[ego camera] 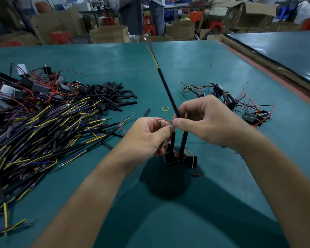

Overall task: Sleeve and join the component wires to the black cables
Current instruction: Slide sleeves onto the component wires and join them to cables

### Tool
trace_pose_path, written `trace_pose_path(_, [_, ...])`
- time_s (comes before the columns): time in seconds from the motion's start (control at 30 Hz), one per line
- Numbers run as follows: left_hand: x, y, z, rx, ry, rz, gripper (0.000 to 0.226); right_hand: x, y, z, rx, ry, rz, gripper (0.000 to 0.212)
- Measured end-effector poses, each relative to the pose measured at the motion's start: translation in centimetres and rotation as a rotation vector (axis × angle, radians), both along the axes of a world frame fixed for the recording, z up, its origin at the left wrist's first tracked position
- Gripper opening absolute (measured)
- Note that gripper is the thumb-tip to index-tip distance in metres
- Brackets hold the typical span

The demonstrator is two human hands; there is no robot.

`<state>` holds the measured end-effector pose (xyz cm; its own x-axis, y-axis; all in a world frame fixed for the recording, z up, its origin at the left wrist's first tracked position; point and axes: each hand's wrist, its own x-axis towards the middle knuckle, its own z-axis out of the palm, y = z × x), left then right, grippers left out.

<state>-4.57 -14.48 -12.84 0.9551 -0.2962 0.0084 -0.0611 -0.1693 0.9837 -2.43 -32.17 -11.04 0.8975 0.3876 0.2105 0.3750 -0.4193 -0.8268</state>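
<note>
The long black sheathed cable (pixel 168 92) runs up and away from the right hand (pixel 202 122), whose grip pinches its near end, while just left of it the left hand (pixel 147 138) grips the thin red component wire (pixel 166 120).

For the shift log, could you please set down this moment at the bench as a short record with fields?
surface: green table
left hand: pinching a thin red wire above a black component
right hand: pinching a black cable that points up and away, yellow and blue cores at its far end
second component: beside the first, under the right hand
left of hands: pile of black cables, loose black sleeves
right of hands: small group of wired components
stray item: yellow rubber band
</note>
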Motion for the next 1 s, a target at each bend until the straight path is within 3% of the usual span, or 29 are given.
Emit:
trace_pose_path(0.33, [0.2, -0.7, -0.7, 0.048, -0.163, 0.157, 0.025, -0.1, 0.1, 0.5, 0.046, 0.063, -0.106, 0.015])
trace_pose_path(0.73, [0.1, -0.9, -1.1, 0.026, -0.304, 0.113, 0.021, 0.3, -0.2, 0.6, 0.090, 0.213, -0.096, 0.025])
trace_pose_path(1.0, [0.2, -0.6, -0.5, -0.059, -0.161, 0.062, 0.020, 0.2, -0.4, 0.2, 0.098, 0.099, -0.019, 0.008])
